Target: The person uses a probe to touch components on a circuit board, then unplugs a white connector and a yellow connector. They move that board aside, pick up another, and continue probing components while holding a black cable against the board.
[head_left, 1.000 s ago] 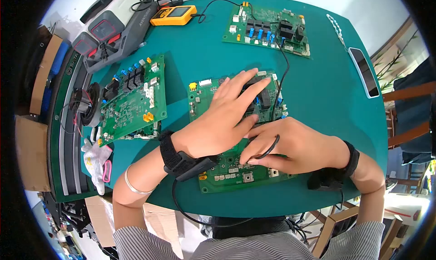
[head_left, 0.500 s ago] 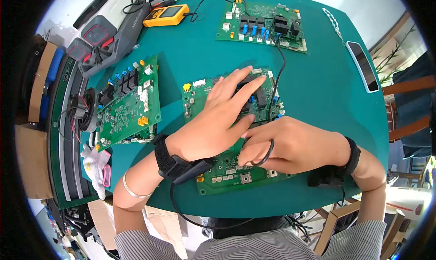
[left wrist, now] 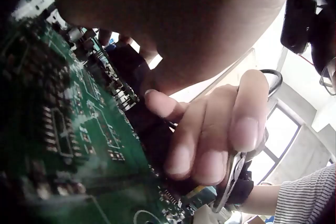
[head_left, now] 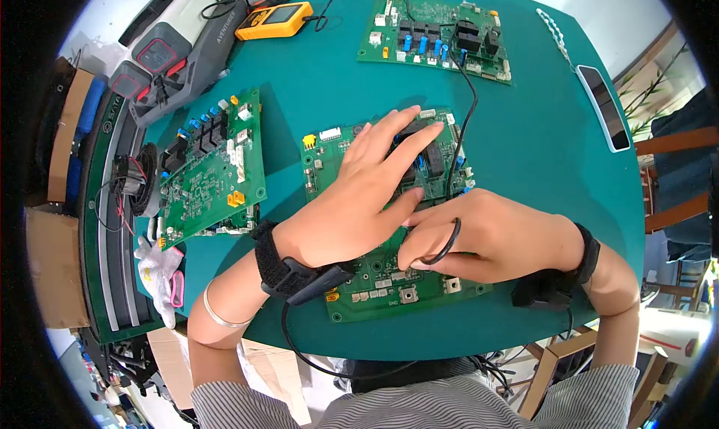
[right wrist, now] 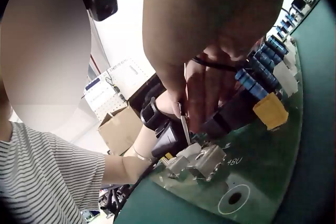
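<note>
A green circuit board lies on the table in front of me. Across its upper part my left hand rests with fingers spread, over black and blue components. My right hand is low over the board's right half, thumb and fingers pinching a slim metal piece that points down near white and metal connectors. What kind of tool it is, I cannot tell. A thin black loop stands out between the right thumb and fingers. From the far board a black cable runs to this one, partly hidden by the right hand.
A second board lies at the back, wired to a yellow handheld meter. Stacked boards stand at left, near a glove and a grey-and-white case. A phone with a beaded strap lies at the right.
The head view has shifted slightly. Both hands keep nearly the same place on the board, with the right thumb and fingers still pinched together.
</note>
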The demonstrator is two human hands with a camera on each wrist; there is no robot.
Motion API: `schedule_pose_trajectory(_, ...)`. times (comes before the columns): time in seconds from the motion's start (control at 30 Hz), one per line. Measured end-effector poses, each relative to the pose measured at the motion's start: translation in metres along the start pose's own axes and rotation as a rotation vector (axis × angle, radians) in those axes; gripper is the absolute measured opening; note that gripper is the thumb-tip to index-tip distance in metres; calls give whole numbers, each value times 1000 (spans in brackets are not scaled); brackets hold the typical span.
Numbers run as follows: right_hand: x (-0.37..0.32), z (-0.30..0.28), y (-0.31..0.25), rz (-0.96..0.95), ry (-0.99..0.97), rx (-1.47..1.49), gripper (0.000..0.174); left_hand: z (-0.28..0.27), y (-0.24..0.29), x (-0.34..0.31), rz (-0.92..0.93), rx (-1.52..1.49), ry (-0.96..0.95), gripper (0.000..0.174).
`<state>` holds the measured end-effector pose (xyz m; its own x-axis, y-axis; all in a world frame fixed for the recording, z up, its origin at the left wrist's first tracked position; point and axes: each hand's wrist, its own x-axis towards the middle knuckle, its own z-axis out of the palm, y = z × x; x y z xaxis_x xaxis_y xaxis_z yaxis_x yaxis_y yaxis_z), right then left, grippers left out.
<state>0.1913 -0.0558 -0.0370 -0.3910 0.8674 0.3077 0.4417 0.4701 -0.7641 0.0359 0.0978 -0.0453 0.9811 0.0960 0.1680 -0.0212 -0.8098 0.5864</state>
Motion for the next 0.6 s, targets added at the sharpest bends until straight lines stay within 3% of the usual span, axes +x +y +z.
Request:
schedule_pose_trajectory(0.27,0,-1,-7,28,-24,-77,14,0,-1,-1,-4,-9,3,73)
schedule_pose_trajectory(0.6,4,2,-8,75,15,33,16,0,0,0,-9,8,4,73)
